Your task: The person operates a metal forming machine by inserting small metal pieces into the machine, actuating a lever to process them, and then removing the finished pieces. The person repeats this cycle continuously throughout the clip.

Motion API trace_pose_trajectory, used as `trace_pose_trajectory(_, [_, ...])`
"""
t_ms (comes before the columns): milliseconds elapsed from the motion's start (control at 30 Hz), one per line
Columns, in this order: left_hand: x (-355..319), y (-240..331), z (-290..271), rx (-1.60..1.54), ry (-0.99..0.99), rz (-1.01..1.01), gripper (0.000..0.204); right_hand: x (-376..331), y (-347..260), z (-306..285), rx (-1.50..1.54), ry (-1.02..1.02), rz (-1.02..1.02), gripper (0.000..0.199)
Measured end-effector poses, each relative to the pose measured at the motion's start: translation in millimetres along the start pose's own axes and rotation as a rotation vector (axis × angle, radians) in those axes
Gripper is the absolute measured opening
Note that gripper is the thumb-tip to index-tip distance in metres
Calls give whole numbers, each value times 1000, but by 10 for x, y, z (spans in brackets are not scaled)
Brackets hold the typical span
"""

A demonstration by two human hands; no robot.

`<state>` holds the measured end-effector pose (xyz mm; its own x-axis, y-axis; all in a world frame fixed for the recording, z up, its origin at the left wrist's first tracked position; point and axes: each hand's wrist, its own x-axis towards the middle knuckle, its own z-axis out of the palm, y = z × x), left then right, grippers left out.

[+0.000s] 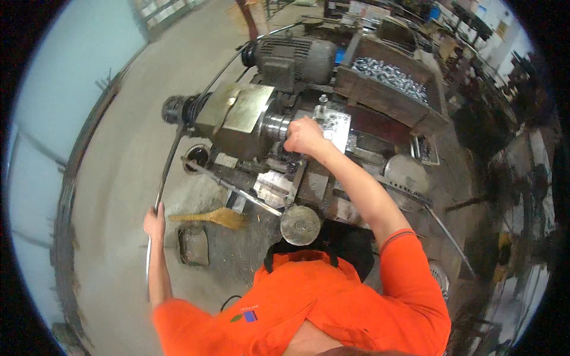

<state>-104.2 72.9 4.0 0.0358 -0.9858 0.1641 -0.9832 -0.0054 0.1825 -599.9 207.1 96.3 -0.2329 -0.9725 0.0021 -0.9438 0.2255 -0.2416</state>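
Note:
My left hand is wrapped round a long metal lever, which runs up along the left side of a lathe-like machine. My right hand is closed in front of the machine's shiny round chuck; whatever its fingers hold is hidden. Behind the chuck sits the dark headstock with a pale metal cover plate on top. Just right of my right hand lies a flat metal block, wet or speckled with chips.
A ribbed electric motor stands behind the headstock. Farther right, a metal bin holds many small shiny parts. A round disc is close to my body. On the floor at left are a straw broom and a square pan.

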Motion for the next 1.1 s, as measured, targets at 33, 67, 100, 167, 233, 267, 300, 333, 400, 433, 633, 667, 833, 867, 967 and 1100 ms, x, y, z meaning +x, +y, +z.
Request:
trace_pose_trajectory(33, [-62,32,-78,-64,-20,-38,57,-8,-17,-15,-6,-6,-21,31])
trace_pose_trajectory(67, [-83,47,-122,-130,-42,-72,58,3,-52,-31,-8,-4,-2,31])
trace_pose_trajectory(100, [-169,78,-160,-140,-80,-93,60,6,-71,-43,50,-62,12,29])
trace_pose_trajectory(167, [-468,282,-137,-150,10,-84,61,30,-45,24,54,-6,-30,27])
trace_pose_trajectory(233, [-743,612,-236,-69,-52,-3,54,39,-35,39,84,2,-14,25])
trace_pose_trajectory(267, [-734,606,-275,-105,-72,42,52,33,-19,68,31,52,-15,25])
trace_pose_trajectory(300, [-702,546,-271,-140,-93,89,49,53,61,154,-55,139,-91,25])
trace_pose_trajectory(333, [-587,356,-167,-214,-177,76,46,30,69,150,-90,156,-106,26])
trace_pose_trajectory(400, [-429,209,-25,-167,-240,161,41,-28,171,26,-130,182,-87,27])
trace_pose_trajectory(433, [-433,440,-264,-63,-329,250,40,-112,263,-131,-133,192,-51,27])
trace_pose_trajectory(633, [-133,815,-268,-651,-482,224,22,-322,1197,-973,-199,463,169,43])
trace_pose_trajectory(667, [38,547,-1,-910,-659,60,24,-384,1131,-1045,-201,561,173,48])
trace_pose_trajectory(833, [141,568,238,-944,-494,188,30,-1174,1149,-879,74,663,22,49])
trace_pose_trajectory(867, [151,542,320,-959,-469,164,32,-1393,1166,-738,185,661,-10,44])
trace_pose_trajectory(967, [15,773,196,-939,-433,114,38,-2238,1253,-94,401,581,245,44])
trace_pose_trajectory(1100, [-253,914,-178,-905,-573,-64,27,-3522,1427,810,420,645,548,38])
